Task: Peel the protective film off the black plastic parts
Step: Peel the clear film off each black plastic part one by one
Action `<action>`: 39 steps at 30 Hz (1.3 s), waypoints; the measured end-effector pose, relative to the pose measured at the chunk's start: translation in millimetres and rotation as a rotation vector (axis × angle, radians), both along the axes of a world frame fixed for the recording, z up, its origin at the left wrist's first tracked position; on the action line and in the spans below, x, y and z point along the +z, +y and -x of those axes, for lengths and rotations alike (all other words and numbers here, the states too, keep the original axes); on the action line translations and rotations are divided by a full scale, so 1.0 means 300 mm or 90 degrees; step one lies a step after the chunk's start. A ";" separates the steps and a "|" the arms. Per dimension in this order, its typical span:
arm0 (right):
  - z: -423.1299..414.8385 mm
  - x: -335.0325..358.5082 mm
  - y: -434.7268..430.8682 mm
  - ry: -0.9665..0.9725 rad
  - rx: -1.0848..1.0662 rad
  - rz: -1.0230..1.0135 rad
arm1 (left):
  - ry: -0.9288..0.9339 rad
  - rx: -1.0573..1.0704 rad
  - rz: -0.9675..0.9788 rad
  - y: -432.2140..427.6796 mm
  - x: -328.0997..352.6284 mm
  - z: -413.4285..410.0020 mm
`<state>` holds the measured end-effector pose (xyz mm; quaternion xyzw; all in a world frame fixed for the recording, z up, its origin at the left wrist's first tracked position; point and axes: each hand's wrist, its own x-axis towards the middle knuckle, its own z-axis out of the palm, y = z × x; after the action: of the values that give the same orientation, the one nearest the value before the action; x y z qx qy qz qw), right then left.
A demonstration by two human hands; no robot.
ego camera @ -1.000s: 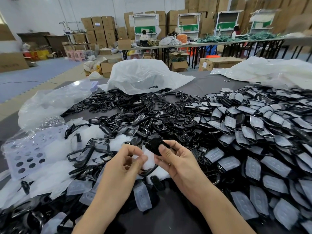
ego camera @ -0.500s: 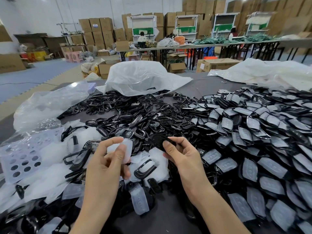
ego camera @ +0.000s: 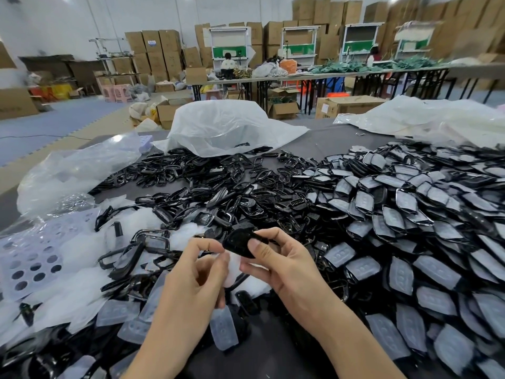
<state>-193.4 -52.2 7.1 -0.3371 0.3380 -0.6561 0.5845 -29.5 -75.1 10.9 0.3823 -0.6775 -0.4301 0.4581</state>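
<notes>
A worker's right hand (ego camera: 284, 266) holds a small glossy black plastic part (ego camera: 237, 242) in a closed grip, thumb on top and fingers curled beneath. Just left of that grip, the left hand (ego camera: 191, 277) pinches thumb to forefinger on what appears to be a thin cloudy protective film (ego camera: 233, 266) hanging from the part's lower edge; blur keeps the exact contact from being read. The film looks partly lifted and not yet free, so this piece is judged mid-peel.

Directly below the grip, on the dark grey table (ego camera: 267, 362), lie loose cloudy film pieces (ego camera: 222, 332), a sign that some parts have been stripped. Left of the grip, more discarded film is mixed with open black plastic frames (ego camera: 125, 258), beside a pale perforated tray (ego camera: 30, 263). Right of the grip, a large heap of film-covered black parts (ego camera: 426, 231) waits, by far the bigger share of the job as far as can be seen.

Beyond the grip spreads a pile of bare black frames (ego camera: 207, 187), then a crumpled white plastic bag (ego camera: 224, 127). Farthest off are stacked brown cardboard boxes (ego camera: 153, 53) along the wall.
</notes>
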 end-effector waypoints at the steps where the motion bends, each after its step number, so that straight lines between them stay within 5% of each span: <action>1: 0.001 -0.004 -0.002 -0.004 -0.015 -0.006 | -0.003 -0.009 0.005 0.005 0.002 0.001; 8: 0.014 -0.005 -0.011 -0.030 -0.093 -0.023 | -0.131 -0.056 0.117 0.018 -0.001 -0.011; 13: 0.014 -0.011 -0.014 -0.011 -0.111 -0.024 | -0.247 0.034 0.297 0.000 -0.021 -0.001; 21: 0.022 -0.017 -0.016 -0.017 -0.124 -0.028 | -0.283 0.022 0.351 -0.006 -0.033 -0.008; 25: 0.019 -0.021 -0.015 0.043 -0.168 -0.030 | -0.221 0.086 0.317 -0.003 -0.025 0.000; 32: -0.006 -0.018 0.001 0.138 -0.116 -0.028 | 0.040 0.036 0.032 0.014 0.002 0.023; 39: -0.031 -0.017 0.011 0.160 -0.061 -0.007 | 0.140 0.098 -0.006 0.005 -0.003 0.025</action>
<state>-184.1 -49.1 2.0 -0.3967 0.4281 -0.6341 0.5072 -36.9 -73.6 10.0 0.3855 -0.5900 -0.4361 0.5596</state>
